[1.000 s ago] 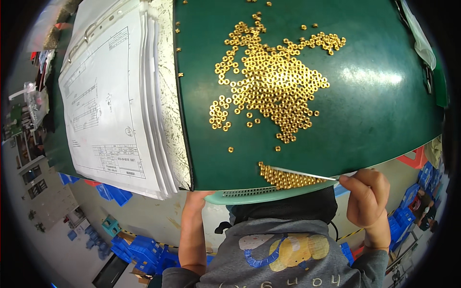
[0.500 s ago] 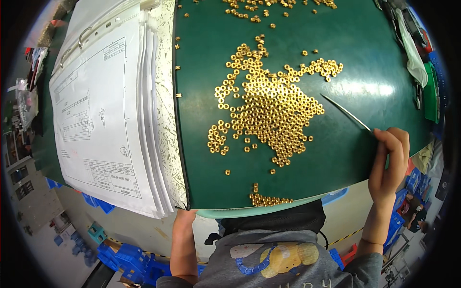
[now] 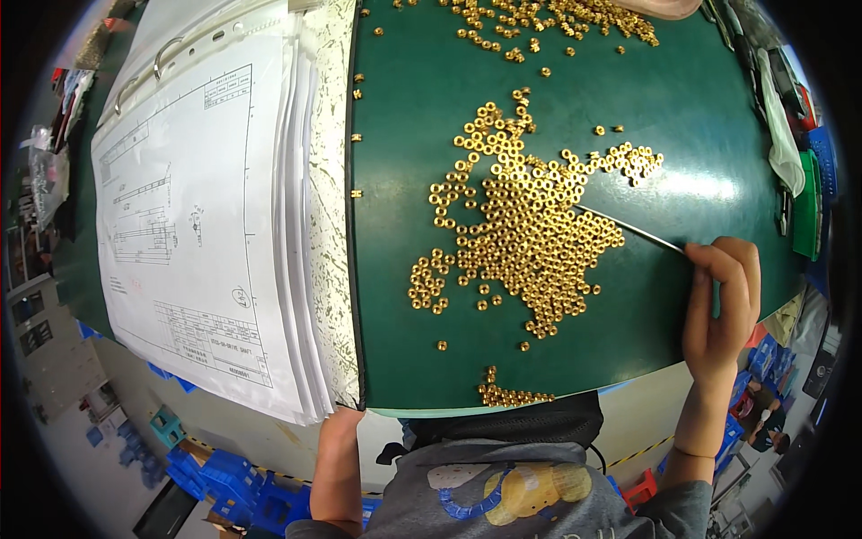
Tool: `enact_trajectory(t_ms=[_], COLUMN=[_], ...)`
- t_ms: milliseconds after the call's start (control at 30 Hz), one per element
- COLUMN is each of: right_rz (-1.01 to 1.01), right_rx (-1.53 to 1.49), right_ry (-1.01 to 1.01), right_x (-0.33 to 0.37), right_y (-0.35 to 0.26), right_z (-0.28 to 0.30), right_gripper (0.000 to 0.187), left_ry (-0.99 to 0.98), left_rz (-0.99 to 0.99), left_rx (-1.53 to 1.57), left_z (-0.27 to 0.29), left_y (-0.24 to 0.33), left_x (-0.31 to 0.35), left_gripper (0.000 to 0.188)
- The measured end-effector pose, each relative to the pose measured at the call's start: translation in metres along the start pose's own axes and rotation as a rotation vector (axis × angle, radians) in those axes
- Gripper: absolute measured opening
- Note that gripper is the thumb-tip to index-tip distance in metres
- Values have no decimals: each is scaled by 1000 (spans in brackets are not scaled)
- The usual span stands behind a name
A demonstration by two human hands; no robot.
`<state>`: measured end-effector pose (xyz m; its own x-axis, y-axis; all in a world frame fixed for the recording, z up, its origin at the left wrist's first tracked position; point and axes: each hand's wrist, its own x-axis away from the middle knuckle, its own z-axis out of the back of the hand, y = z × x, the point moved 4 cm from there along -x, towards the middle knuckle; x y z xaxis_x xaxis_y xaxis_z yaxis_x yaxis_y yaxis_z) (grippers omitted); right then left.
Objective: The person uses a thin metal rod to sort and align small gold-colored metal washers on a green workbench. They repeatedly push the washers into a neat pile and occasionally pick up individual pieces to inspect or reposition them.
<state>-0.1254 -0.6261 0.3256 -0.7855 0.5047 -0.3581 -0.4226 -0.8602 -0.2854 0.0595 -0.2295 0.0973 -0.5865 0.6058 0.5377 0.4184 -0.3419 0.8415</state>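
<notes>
My right hand (image 3: 725, 301) pinches a thin pointed metal rod (image 3: 631, 230) between thumb and fingers. The rod slants over the green tabletop, its tip among small brass rings near the right side of the main cluster (image 3: 539, 229). Most of these rings lie flat and packed side by side, their holes facing up. To the upper right, a smaller patch of rings (image 3: 633, 162) adjoins the cluster. My left forearm (image 3: 338, 467) rises to the table's front edge below the binder, and the left hand's fingers are hidden there.
An open ring binder (image 3: 334, 216) with drawing sheets (image 3: 193, 242) covers the left side. More brass pieces (image 3: 575, 18) are strewn at the far edge, beside a pale pinkish rim (image 3: 660, 7). A short band of rings (image 3: 516, 397) lines the front edge. A green bin (image 3: 806, 207) stands right.
The rod's tip has moved left, from beside the cluster into its rings, with my right hand following. The view has shifted slightly, bringing the pinkish rim in at the top.
</notes>
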Motion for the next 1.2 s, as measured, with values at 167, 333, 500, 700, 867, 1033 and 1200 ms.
enact_trajectory(t_ms=[167,333,500,700,867,1033,1200], right_rz=[-17,-14,4,20,11,15,19], right_rx=[-2,-32,-42,-60,-61,-60,-68], right_ry=[-34,-54,-74,-101,-81,-77,-83], right_x=[5,11,12,13,12,9,12], right_y=[-2,-6,-11,-16,-15,-16,-14], right_z=[4,3,3,3,1,0,2], right_gripper=[24,26,27,29,28,28,28], left_ry=[12,23,28,34,37,41,44], left_rz=[0,-4,-2,-4,-2,0,-1], left_rx=[2,-5,-7,-12,-12,-13,-13], left_z=[2,3,3,5,4,4,5], left_y=[-1,-1,-1,-2,-3,-4,-5], left_x=[4,5,7,8,9,10,10], left_gripper=[44,43,43,42,42,41,41])
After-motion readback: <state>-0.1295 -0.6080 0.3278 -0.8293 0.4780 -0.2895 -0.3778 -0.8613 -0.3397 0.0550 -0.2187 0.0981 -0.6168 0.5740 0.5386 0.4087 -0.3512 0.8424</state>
